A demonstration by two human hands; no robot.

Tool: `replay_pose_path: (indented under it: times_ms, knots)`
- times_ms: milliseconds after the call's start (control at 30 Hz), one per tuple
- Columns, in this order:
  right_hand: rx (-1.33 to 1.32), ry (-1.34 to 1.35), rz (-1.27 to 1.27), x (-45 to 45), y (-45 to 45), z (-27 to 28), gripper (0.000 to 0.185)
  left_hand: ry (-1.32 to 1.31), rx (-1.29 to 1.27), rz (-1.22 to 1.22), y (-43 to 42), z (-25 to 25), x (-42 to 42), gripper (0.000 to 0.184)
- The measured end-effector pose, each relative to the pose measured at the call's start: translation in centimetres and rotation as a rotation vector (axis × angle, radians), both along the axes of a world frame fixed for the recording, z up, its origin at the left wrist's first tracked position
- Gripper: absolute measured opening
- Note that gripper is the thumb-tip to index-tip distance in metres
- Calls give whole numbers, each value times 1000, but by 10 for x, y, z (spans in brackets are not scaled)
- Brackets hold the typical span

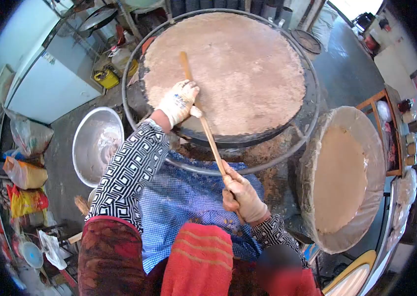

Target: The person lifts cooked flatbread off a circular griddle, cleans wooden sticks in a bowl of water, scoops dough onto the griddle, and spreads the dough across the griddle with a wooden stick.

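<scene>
A long wooden stick with a flattened far end slants across the near edge of a big round griddle. My left hand, in a whitish glove, is closed around its upper part, over the griddle's left side. Lower down, nearer my body, my right hand grips the stick's lower part, also gloved. A thin brownish layer of batter covers most of the griddle. The stick's far end lies over the layer; I cannot tell whether it touches.
A metal ring surrounds the griddle. At right stands a plastic-lined tub of brownish batter. A metal basin sits at left, near a yellow container. Blue checked cloth and a red towel lie over my lap.
</scene>
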State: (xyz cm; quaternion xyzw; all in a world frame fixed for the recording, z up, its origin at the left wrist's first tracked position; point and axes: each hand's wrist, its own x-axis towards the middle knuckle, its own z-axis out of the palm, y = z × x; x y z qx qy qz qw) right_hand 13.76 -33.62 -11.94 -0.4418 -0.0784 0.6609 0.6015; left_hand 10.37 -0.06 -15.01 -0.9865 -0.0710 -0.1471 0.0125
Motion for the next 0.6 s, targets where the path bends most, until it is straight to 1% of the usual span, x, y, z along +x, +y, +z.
replay_pose_path:
  times_ms: [33,67,100,167,200,233,300,333,367,400,433,467,500,567,600]
  knots:
    - [-21,-209,56,-6,9,2,51,-26,20,10,11,-6,-17,64]
    - [-20,-277,89,-12,16,1,55,0,20,42,13,-2,-35,67]
    - [-22,-274,96,-20,19,-1,55,26,20,70,13,2,-53,69]
    - [-87,-328,106,-33,21,-14,54,-4,-43,103,8,2,-94,76]
    - [27,-540,89,-34,15,-30,51,-48,-75,132,1,3,-114,74]
    - [31,-542,84,-31,7,-21,51,-92,-105,158,-7,6,-132,72]
    - [-241,-623,8,-22,-10,4,49,-211,-83,195,-19,1,-165,66]
    - [-185,-597,-106,-11,-24,-8,47,-100,-110,189,-25,3,-173,63]
    - [-246,-584,-164,-6,-20,-3,47,93,-49,183,-28,-15,-178,57]
    - [-252,-559,-98,-5,-19,-5,48,121,-47,197,-32,-31,-181,52]
    - [-254,-533,-38,-5,-17,-5,49,147,-40,207,-37,-36,-179,48]
    - [-205,-475,90,-8,-15,-3,49,130,2,201,-39,-40,-175,38]
    - [-154,-491,194,-13,-14,2,49,142,0,198,-44,-44,-176,38]
    - [-148,-499,187,-24,-16,17,49,159,14,251,-61,-38,-167,37]
    - [-171,-466,103,-25,-23,18,49,152,25,264,-71,-37,-162,36]
